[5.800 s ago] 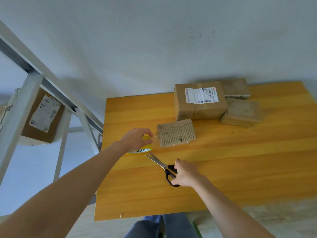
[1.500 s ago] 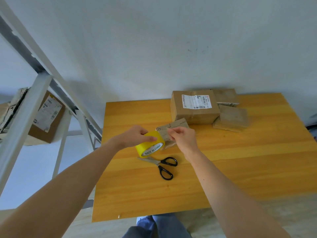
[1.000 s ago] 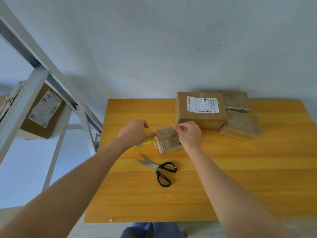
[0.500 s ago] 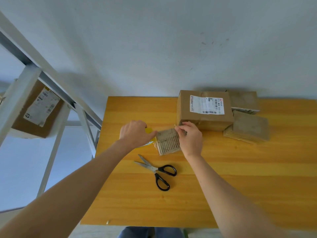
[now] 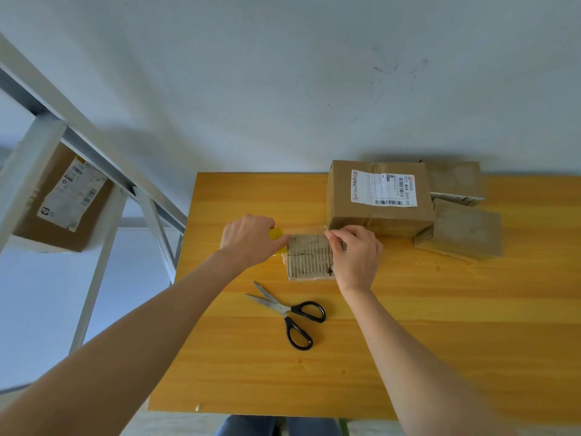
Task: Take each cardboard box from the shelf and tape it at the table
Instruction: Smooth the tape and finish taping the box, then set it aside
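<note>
Head view: my left hand (image 5: 250,239) is closed around the yellow tape roll (image 5: 276,235), just left of the small box (image 5: 309,258) on the table (image 5: 440,325). My right hand (image 5: 356,254) pinches the tape end w/ thumb and fingers at the far right corner of this box, and rests on its right side. Scissors (image 5: 290,313) lie open near the box, not touching. A bigger box w/ label (image 5: 379,196) stands behind, by two flat boxes (image 5: 460,231). On the shelf (image 5: 34,171) at left is one more box (image 5: 63,199).
</note>
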A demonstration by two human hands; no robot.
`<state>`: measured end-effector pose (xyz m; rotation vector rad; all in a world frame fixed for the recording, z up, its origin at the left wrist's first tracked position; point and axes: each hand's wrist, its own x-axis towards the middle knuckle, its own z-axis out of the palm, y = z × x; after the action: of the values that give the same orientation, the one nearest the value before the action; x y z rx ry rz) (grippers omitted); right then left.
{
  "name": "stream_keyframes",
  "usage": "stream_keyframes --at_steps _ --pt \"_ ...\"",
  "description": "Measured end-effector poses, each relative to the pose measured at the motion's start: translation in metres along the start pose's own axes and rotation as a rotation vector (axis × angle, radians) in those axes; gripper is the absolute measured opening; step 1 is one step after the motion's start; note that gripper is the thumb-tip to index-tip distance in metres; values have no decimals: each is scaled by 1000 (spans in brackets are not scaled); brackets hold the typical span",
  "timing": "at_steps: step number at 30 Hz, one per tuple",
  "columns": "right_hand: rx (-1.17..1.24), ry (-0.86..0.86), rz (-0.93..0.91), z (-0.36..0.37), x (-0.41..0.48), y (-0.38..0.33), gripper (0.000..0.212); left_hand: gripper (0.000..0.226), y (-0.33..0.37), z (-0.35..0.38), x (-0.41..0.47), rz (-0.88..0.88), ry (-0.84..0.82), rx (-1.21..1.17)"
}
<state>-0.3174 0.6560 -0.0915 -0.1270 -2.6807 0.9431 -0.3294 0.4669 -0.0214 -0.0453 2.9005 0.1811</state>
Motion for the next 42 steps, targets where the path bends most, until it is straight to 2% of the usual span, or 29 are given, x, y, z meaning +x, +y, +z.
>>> stream_keyframes --at_steps 9,11,14,16,19,22,27,35,38,42 --pt "-129 45 -110 4 -2 4 16 53 1 0 9 1 -32 -9" --pt "-109 27 -81 1 -1 1 29 53 0 1 9 -3 -28 -23" --pt "-54 -30 24 -3 6 -2 61 53 0 2 11 -19 -27 -47" --pt "-148 16 -100 -4 7 -4 53 54 0 2 13 -23 -31 -57" --pt "-230 50 -411 3 -1 -9 26 57 0 2 14 -22 -38 -52" --pt "-202 -68 -588 9 -11 -15 34 60 -1 3 15 -9 -47 -58" --pt "-190 -275 -552 11 -17 -17 51 60 -1 2 13 -3 -74 -70" --pt "-279 -387 -482 14 -16 -19 58 28 -12 3 12 24 -195 -204" --pt "-306 -413 -490 14 -15 -17 60 22 -20 6 12 50 -231 -340" --pt "-362 -395 -461 12 -14 -14 63 18 -24 6 13 101 -254 -386"
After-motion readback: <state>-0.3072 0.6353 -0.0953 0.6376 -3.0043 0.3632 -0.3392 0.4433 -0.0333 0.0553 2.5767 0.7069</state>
